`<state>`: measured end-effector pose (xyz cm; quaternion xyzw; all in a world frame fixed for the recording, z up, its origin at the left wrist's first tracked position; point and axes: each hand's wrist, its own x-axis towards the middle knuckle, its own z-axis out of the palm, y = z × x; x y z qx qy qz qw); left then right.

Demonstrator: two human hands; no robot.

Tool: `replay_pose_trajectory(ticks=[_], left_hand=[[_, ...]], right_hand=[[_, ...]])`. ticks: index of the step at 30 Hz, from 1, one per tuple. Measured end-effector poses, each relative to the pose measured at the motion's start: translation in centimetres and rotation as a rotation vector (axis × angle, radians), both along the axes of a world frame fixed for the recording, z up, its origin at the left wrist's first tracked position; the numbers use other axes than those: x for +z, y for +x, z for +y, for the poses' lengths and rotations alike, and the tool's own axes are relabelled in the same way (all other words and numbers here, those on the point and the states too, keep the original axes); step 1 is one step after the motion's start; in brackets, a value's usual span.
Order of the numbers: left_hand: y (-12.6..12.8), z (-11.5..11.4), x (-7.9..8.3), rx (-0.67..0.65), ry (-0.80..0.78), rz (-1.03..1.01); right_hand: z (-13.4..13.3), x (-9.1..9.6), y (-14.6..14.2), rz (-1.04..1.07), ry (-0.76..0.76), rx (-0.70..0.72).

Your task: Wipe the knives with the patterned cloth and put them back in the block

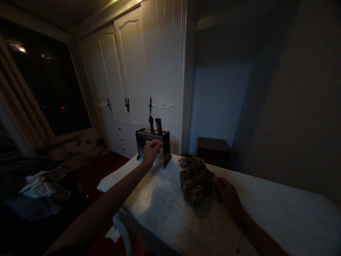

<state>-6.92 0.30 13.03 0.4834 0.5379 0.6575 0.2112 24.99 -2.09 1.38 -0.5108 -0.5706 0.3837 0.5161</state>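
My left hand reaches in front of a knife block with a metal-looking front and dark sides. Its fingers are pinched together, and whatever may be between them is too small to make out. Two black handles stick up from the block's top. On the table, right of the block, lies a crumpled brown knitted bundle with fluffy, paler patches. At the bundle's right edge, my right hand has its fingers curled in and closed on the knit; shadow covers the fingertips.
A white marbled table stretches from the left to the far right. Behind it stand white wardrobe doors and a low brown cabinet. Pale cloths lie on a dark heap at left. The room is dim.
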Motion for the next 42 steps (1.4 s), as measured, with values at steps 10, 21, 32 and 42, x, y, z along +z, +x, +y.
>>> replay_pose_trajectory(ticks=[10,21,32,42], left_hand=[[-3.5,4.8,4.8,0.179,-0.008,0.266],[-3.0,6.4,5.6,0.245,-0.100,0.419],[-2.8,5.6,7.7,0.293,-0.085,0.433],[-2.9,5.9,13.6,0.351,0.047,0.413]], right_hand=[[0.1,-0.3,-0.3,0.011,-0.014,0.031],[0.4,-0.6,-0.4,-0.100,0.042,0.036],[0.9,-1.1,-0.3,-0.157,0.133,0.042],[0.7,-0.4,-0.3,-0.224,0.123,0.070]])
